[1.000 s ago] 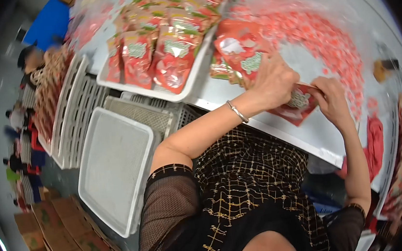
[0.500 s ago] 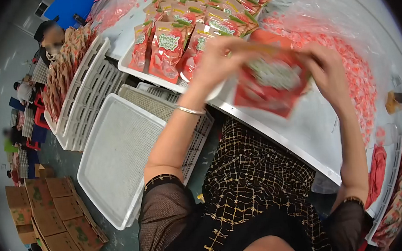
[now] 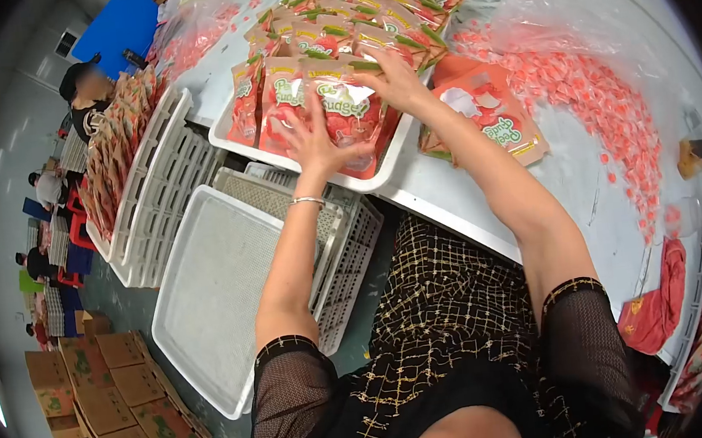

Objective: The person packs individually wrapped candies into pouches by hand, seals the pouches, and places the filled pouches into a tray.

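Upright candy pouches fill a white tray (image 3: 220,134) at the table's edge. My left hand (image 3: 317,144) is open, its fingers spread against the front pouches near the tray's near rim. The front candy pouch (image 3: 349,109), red and tan with green lettering, stands between my two hands. At that pouch's upper right is my right hand (image 3: 399,83), thumb and fingers apart, touching the pouch tops; part of its fingertips is hard to make out. Beside the tray, under my right forearm, another candy pouch (image 3: 497,112) lies flat on the table.
Loose pink-and-white wrapped candies (image 3: 577,104) and clear plastic film (image 3: 551,18) cover the table's right side. Empty white trays (image 3: 218,291) are stacked below the edge. Filled trays (image 3: 151,200) stand left, near another person (image 3: 85,92). Cardboard boxes (image 3: 123,393) sit on the floor.
The pouch that both hands held up over the table is now out of the air. Both hands have moved left to the front pouches in the tray, and my left hand has spread.
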Demonstrator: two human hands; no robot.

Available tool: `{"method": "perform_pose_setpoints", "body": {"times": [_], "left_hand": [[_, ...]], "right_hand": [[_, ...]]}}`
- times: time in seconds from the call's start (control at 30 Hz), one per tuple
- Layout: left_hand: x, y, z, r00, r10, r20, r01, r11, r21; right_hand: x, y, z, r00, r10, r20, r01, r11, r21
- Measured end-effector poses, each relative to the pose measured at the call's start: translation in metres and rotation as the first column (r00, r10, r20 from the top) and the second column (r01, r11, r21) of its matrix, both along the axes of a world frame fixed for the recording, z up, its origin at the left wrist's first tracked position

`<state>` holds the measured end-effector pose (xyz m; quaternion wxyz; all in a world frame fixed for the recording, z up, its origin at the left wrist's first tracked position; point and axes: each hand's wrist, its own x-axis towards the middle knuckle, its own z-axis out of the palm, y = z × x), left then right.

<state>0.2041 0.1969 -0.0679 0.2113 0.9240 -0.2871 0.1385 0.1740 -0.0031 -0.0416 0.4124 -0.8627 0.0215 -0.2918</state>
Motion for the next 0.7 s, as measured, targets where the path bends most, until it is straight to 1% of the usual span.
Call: {"method": "perform_pose_setpoints", "body": {"times": [0.03,0.07,0.1,0.13,0.17,0.2,0.23,0.3,0.33,0.37,0.4,0.43,0.47,0.5,0.53,0.57,0.6,0.63,0.67,0.7], "left_hand": [[-0.001,-0.001,-0.005,1.000,-0.009,-0.003,0.009,1.000,0.003],[0.000,-0.005,-0.008,0.993,0.014,-0.113,-0.009,0.999,0.038],[0.003,-0.012,-0.011,0.975,0.036,-0.220,-0.020,0.997,0.075],[0.010,-0.017,-0.015,0.972,0.055,-0.228,-0.034,0.995,0.098],[0.012,-0.022,-0.016,0.971,0.043,-0.234,-0.019,0.994,0.106],[0.014,-0.027,-0.015,0.965,0.089,-0.245,-0.058,0.990,0.128],[0.017,-0.035,-0.015,0.959,0.126,-0.254,-0.089,0.984,0.151],[0.027,-0.046,-0.017,0.984,0.093,-0.153,-0.076,0.990,0.115],[0.038,-0.051,-0.021,0.993,0.025,-0.114,-0.019,0.998,0.058],[0.060,-0.054,-0.029,0.965,-0.216,0.146,0.227,0.972,-0.061],[0.057,-0.057,-0.017,0.958,-0.220,0.183,0.237,0.968,-0.078],[0.080,-0.057,-0.034,0.970,-0.133,0.202,0.141,0.990,-0.023],[0.083,-0.059,-0.025,0.995,-0.059,-0.084,0.056,0.998,-0.034],[0.093,-0.056,-0.030,0.999,-0.034,-0.005,0.034,0.999,0.018],[0.088,-0.058,-0.019,0.984,0.069,-0.167,-0.064,0.997,0.036],[0.080,-0.059,-0.017,0.985,0.029,-0.169,-0.023,0.999,0.038],[0.074,-0.055,-0.013,0.984,0.018,-0.176,-0.006,0.998,0.070],[0.070,-0.048,-0.010,0.983,0.016,-0.182,0.003,0.995,0.103],[0.066,-0.040,-0.007,0.981,0.020,-0.191,0.006,0.991,0.134],[0.062,-0.035,-0.005,0.979,0.027,-0.202,0.007,0.986,0.166]], "right_hand": [[-0.021,-0.005,-0.002,0.994,-0.018,0.108,0.028,0.996,-0.084],[-0.046,-0.011,-0.003,0.975,-0.027,0.219,0.065,0.984,-0.168],[-0.075,-0.018,-0.003,0.997,0.023,0.080,-0.024,1.000,0.008],[-0.107,-0.023,-0.010,0.994,0.098,-0.053,-0.085,0.976,0.203],[-0.137,-0.028,-0.021,0.988,0.110,-0.113,-0.065,0.937,0.344],[-0.163,-0.033,-0.031,0.978,0.125,-0.166,-0.032,0.879,0.476],[-0.183,-0.034,-0.043,0.981,0.100,-0.168,-0.007,0.876,0.482],[-0.223,-0.035,-0.076,0.968,0.118,-0.222,0.077,0.703,0.707],[-0.239,-0.029,-0.084,0.958,0.118,-0.261,0.107,0.697,0.709],[-0.250,-0.021,-0.086,0.950,0.101,-0.297,0.148,0.689,0.710],[-0.260,-0.014,-0.082,0.928,0.147,-0.342,0.148,0.698,0.701],[-0.269,-0.008,-0.078,0.903,0.188,-0.386,0.152,0.701,0.696],[-0.274,-0.003,-0.073,0.900,0.211,-0.382,0.125,0.715,0.688],[-0.283,-0.004,-0.070,0.893,0.245,-0.377,0.085,0.731,0.678],[-0.300,-0.013,-0.069,0.903,0.193,-0.383,0.132,0.724,0.677],[-0.309,-0.027,-0.066,0.928,0.009,-0.372,0.160,0.893,0.421],[-0.313,-0.047,-0.062,0.940,-0.151,-0.306,0.195,0.973,0.120],[-0.329,-0.082,-0.061,0.938,-0.314,-0.147,0.320,0.947,0.019],[-0.350,-0.120,-0.069,0.832,-0.551,-0.061,0.548,0.834,-0.069],[-0.374,-0.163,-0.074,0.626,-0.777,0.070,0.766,0.596,-0.241]]}}
